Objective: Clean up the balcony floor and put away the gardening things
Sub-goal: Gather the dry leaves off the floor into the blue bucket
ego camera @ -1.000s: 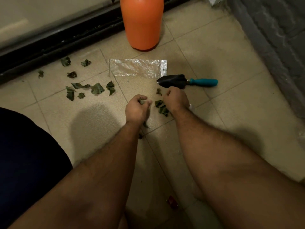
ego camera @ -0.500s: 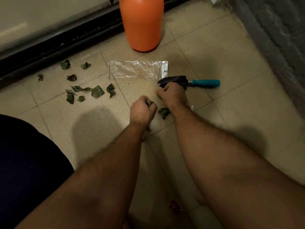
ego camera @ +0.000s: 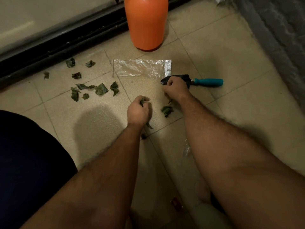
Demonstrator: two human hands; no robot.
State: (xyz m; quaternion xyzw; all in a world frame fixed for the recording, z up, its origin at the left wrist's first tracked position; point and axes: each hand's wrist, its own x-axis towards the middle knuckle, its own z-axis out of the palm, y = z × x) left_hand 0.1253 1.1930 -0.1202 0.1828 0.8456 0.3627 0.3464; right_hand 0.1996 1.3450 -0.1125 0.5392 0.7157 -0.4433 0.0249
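My left hand grips a bunch of dry green leaves, and bits poke out above and below the fist. My right hand is curled just in front of the trowel's black blade, with a leaf scrap showing under the palm. The trowel has a teal handle and lies on the tiles. One leaf lies between my hands. Several more leaves are scattered to the left. A flat clear plastic bag lies just beyond my hands.
An orange sprayer bottle stands behind the bag, by the black door track. A rough grey wall runs along the right. A plastic scrap and a small leaf lie near my forearms. My dark-clothed knee fills the left.
My right hand moved from the leaf pile between my hands up to the trowel's blade, over a small leaf there. The pile shrank to one leaf. My left hand kept its bunch.
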